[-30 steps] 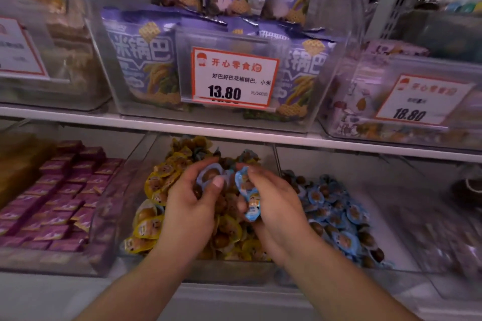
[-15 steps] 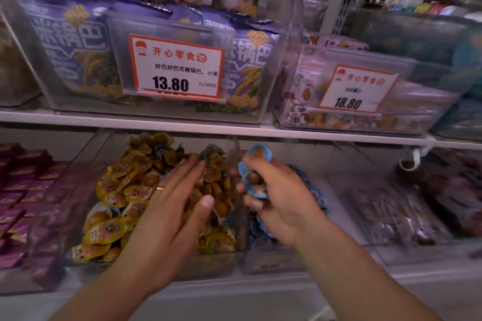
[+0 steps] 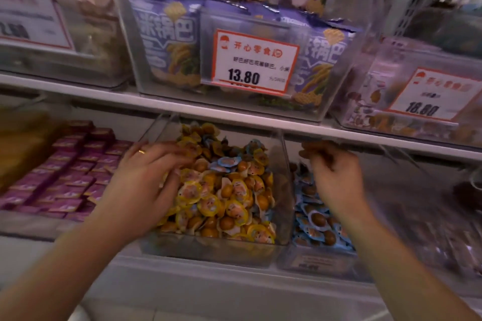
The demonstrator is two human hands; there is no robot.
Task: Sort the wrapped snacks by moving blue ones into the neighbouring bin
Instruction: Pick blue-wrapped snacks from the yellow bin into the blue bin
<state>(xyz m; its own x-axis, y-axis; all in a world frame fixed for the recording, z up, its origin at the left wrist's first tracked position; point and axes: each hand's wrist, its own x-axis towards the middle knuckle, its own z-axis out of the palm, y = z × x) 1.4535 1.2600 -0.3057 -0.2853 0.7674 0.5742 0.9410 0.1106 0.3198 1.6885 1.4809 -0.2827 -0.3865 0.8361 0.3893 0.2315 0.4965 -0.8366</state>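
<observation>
Left fingers (image 3: 180, 154): straight, spread flat on the yellow snacks (image 3: 208, 200); holding nothing.
Left hand (image 3: 146, 180): resting in the mixed bin (image 3: 216, 247), ring on one finger.
Right fingers (image 3: 317, 155): loosely curled and blurred; whether they hold a packet cannot be told.
Right hand (image 3: 336, 180): above the neighbouring bin (image 3: 315, 260), over the blue heap (image 3: 313, 219).
Blue snacks (image 3: 227, 161): a few stray packets lie among yellow ones near the middle and back of the mixed bin.
Handling: judged light, small, with slick crinkly film; contents probably firm.
Hold: best pinched by the flat sealed rim, several gathered at once.
Above: shelf (image 3: 234, 117), price card (image 3: 254, 62).
</observation>
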